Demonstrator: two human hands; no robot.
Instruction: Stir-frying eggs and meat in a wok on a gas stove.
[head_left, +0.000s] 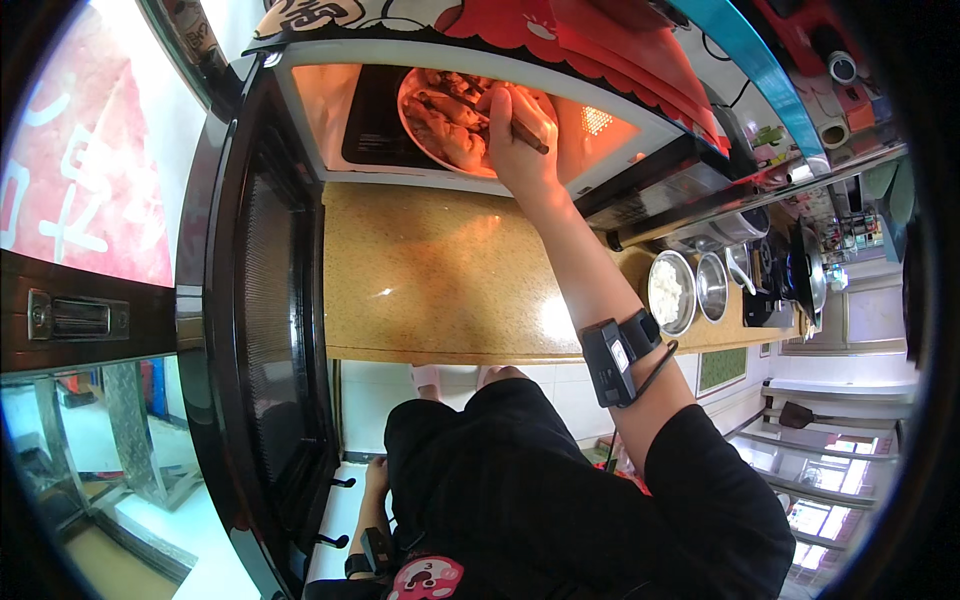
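Note:
My right hand (520, 135) grips a pair of dark chopsticks (531, 137) and reaches into a lit microwave oven (337, 112). Under it is a round dish (553, 105) filled with browned pieces of meat, perhaps chicken (454, 116). The far tips of the chopsticks lie over the food; whether they pinch a piece I cannot tell. The microwave door (274, 315) stands wide open on the left. My left hand (377, 474) hangs low beside my leg, below the counter, touching no kitchen item that I can see; its fingers are mostly hidden.
A speckled tan countertop (435, 277) runs in front of the microwave. To the right are a metal bowl of white food (666, 292), another metal bowl (712, 287) and a gas stove (769, 292) with a wok (811, 270). Red cloth (600, 52) covers the microwave's top.

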